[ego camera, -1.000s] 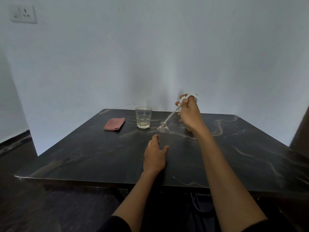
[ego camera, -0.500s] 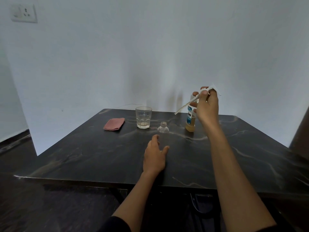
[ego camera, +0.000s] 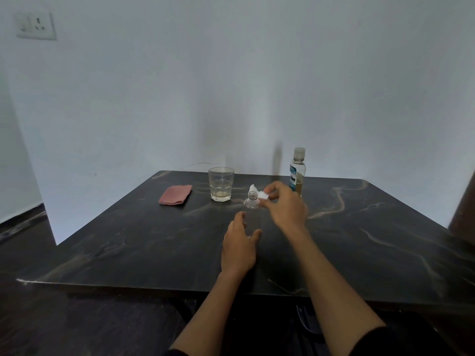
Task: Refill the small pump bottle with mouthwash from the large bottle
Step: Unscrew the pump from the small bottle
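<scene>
Dark marble table (ego camera: 359, 240) | large bottle (ego camera: 297, 173) label "…RINE" | right hand (ego camera: 285, 206) fingers pinch white pump (ego camera: 258, 191) | left hand (ego camera: 240, 246) fingers relaxed

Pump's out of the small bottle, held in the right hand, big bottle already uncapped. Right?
Not quite. The head view shows the large bottle with its cap on. The rest holds: the right hand holds the white pump beside the open small bottle.
</scene>
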